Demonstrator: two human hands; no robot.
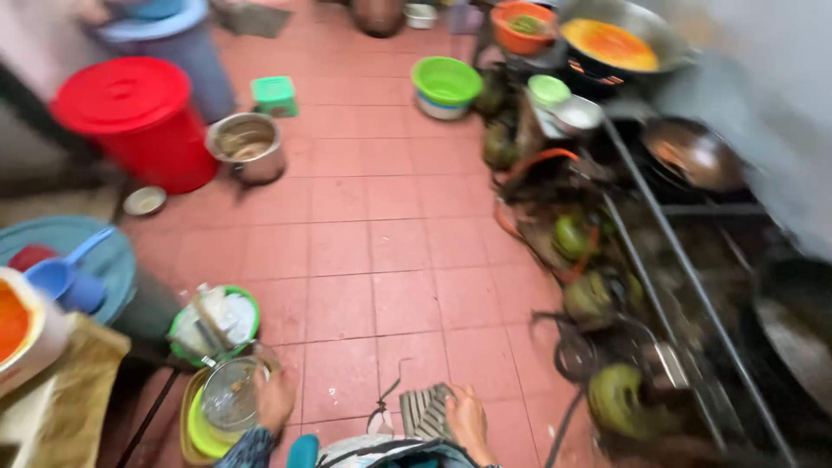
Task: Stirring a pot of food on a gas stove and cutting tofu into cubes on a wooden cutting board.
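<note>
Head view, looking down at a red tiled floor. Left hand at 7 o'clock, low in frame: its grip is curled onto the rim of a clear glass bowl, which sits inside a yellow basin; fingers pressed to the glass, exact pinch blurred. Right hand at 6 o'clock, resting beside a striped cloth and touching it; cannot tell whether its grip is spread or pressed together. Just beyond the glass bowl, at 8 o'clock, a green-rimmed bowl holds white contents and utensils. At 9 o'clock, a teal lid carries a blue scoop. At 3 to 5 o'clock, green gas cylinders and hoses stand under a stove frame. Farther out, at 10 o'clock, a steel pot stands next to a red lidded bin. At 12 o'clock, a green basin; at 1 o'clock, a wok of orange sauce.
</note>
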